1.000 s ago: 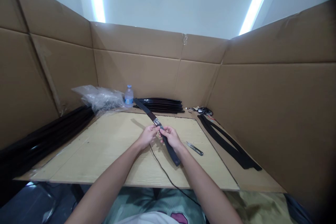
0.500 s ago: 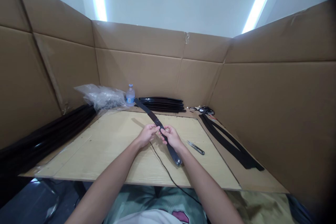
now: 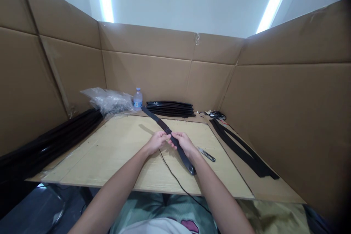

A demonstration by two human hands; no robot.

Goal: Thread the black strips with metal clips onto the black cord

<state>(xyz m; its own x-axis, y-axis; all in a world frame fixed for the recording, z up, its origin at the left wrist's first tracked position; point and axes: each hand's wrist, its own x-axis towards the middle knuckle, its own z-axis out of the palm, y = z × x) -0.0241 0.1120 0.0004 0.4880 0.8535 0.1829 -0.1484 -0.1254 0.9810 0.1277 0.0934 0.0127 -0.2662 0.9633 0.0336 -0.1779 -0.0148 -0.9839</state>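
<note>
A long, slightly curved black strip [image 3: 185,159] slants over the board, with bunched, ribbed folds near its middle and a glossy rounded near end. My right hand [image 3: 184,143] is closed around it just below the folds, thumb on top. Against the left edge of the strip, my left hand [image 3: 158,142] pinches with thumb and fingers together; the exact grip is partly hidden. From beneath the hands a thin black cord [image 3: 175,179] runs down over the table edge to my lap. Thread snips [image 3: 207,154] lie to the right of my right forearm.
Black strips [image 3: 244,150] lie along the right side, a stack of glossy black pieces [image 3: 170,109] at the back. A water bottle [image 3: 138,100] and clear plastic bags [image 3: 109,101] stand back left, near long black pieces [image 3: 55,142]. Cardboard walls [image 3: 148,69] enclose the table.
Both hands and the strip appear slightly further right, along with the whole scene, as the view shifts a little. The right hand's fingers have closed more flatly over the strip.
</note>
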